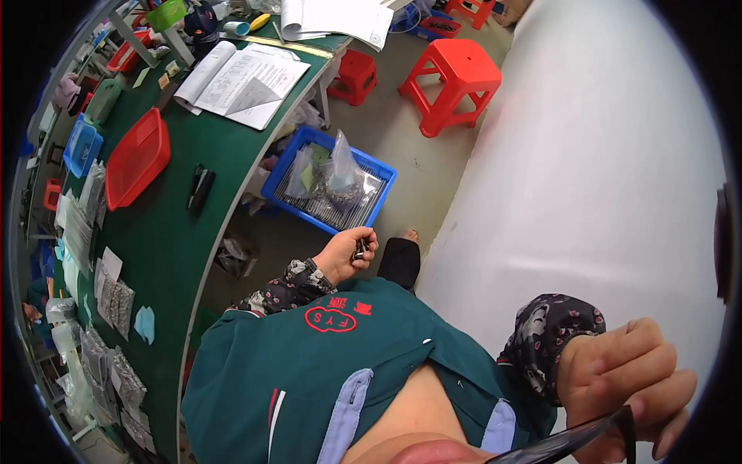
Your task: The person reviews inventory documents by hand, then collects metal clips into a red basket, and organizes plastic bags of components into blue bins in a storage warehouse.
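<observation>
Left hand point(342, 253) grips small dark parts point(360, 249), likely a holding step, steadiness next; right hand point(621, 370) curls by spectacles point(576, 442), grip unclear.

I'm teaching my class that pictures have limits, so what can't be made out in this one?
All in the head view:
- How many small dark pieces the left hand holds: its curled fingers cover some.
- Whether the right hand holds anything: its folded fingers hide the palm.
- The glasses' full shape: cut off by the lower edge.
- Each part in the clear bags: too small, behind crinkled film.
</observation>
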Demonstrator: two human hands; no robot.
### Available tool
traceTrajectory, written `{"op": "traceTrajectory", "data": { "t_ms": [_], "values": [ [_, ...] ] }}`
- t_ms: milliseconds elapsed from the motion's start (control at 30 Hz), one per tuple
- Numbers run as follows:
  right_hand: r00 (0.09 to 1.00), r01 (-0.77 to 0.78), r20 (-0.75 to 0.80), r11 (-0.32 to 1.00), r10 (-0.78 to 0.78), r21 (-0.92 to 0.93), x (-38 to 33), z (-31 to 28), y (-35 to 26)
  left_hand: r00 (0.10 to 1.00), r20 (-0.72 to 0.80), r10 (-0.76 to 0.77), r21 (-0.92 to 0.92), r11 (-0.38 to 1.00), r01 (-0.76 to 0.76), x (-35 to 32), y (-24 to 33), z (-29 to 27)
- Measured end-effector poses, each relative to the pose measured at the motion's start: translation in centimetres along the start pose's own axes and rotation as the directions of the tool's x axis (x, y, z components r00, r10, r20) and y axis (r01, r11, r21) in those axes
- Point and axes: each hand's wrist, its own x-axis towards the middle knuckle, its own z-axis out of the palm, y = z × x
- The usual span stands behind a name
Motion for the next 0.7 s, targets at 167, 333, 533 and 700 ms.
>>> {"op": "traceTrajectory", "data": {
  "t_ms": [167, 333, 533, 700],
  "values": [
    [0.988, -0.065, 0.130, 0.991, 0.080, -0.118, 4.0, -16.3, 21.4, 0.989, -0.151, 0.001, -0.165, 0.986, -0.026, 19.1, 9.7, 10.2],
    [0.964, 0.108, -0.252, 0.992, -0.087, 0.069, 9.0, -23.7, 38.0, 0.983, -0.179, 0.039, -0.143, 0.988, -0.065, 28.3, 18.6, 17.7],
    [0.981, -0.015, 0.193, 1.000, 0.016, -0.004, 18.4, -32.0, 57.1, 0.979, -0.170, 0.109, -0.235, 0.961, -0.147, 43.2, 35.6, 22.0],
    [0.851, 0.018, 0.513, 0.984, -0.108, 0.177, 27.6, -31.8, 77.6, 0.980, -0.147, 0.138, -0.202, 0.965, -0.166, 54.1, 52.0, 23.5]
  ]
}}
